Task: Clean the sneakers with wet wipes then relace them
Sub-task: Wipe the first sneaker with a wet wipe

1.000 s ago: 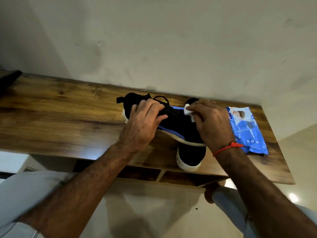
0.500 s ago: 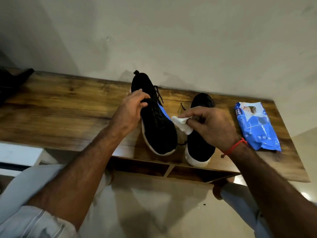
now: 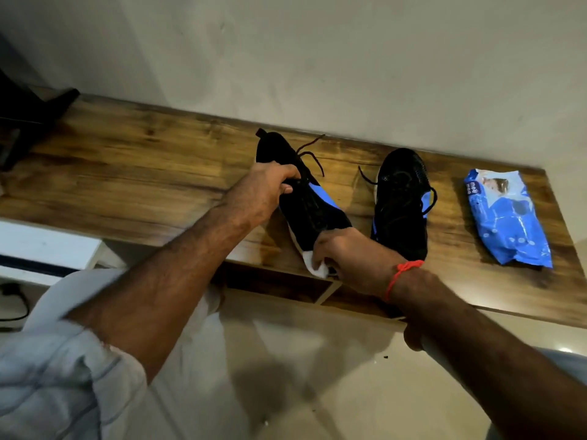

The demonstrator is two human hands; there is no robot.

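moved: right hand (image 3: pixel 346 255) took the wet wipe (image 3: pixel 314 268) down to the toe | left hand (image 3: pixel 263 188) grips the sneaker (image 3: pixel 305 201) (heel end) | tip: hold steady, rub the white edge slowly

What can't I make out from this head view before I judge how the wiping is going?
- Toe of the left sneaker: covered by the right hand and the wet wipe.
- How clean the right sneaker is: too dark to tell.
- Dark object at the shelf's far left: cut off by the frame edge.
- Wipe pack print: too small to read.
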